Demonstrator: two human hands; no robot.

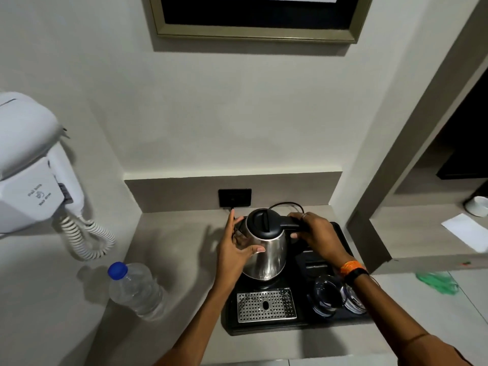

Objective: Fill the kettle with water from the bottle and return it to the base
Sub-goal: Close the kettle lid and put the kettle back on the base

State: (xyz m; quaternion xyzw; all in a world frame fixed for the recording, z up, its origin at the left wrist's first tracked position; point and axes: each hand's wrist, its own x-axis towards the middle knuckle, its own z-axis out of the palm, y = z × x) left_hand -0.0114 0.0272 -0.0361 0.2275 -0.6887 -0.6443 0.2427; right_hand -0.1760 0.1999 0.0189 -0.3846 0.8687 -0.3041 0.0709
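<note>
A steel kettle [269,256] with a shut black lid stands at the back of a black tray [266,330]; its base underneath is mostly hidden. My right hand [315,235] is wrapped around the kettle's black handle. My left hand [235,249] lies flat against the kettle's left side, fingers spread. A clear plastic water bottle [137,289] with a blue cap stands upright on the counter, well to the left of the tray, capped and untouched.
The tray also holds a perforated metal drip grate [265,305] at the front and two upturned glasses [332,297] at the right. A black wall socket [234,197] with the kettle's cord sits behind. A wall-mounted hair dryer [31,167] with a coiled cord hangs at the left.
</note>
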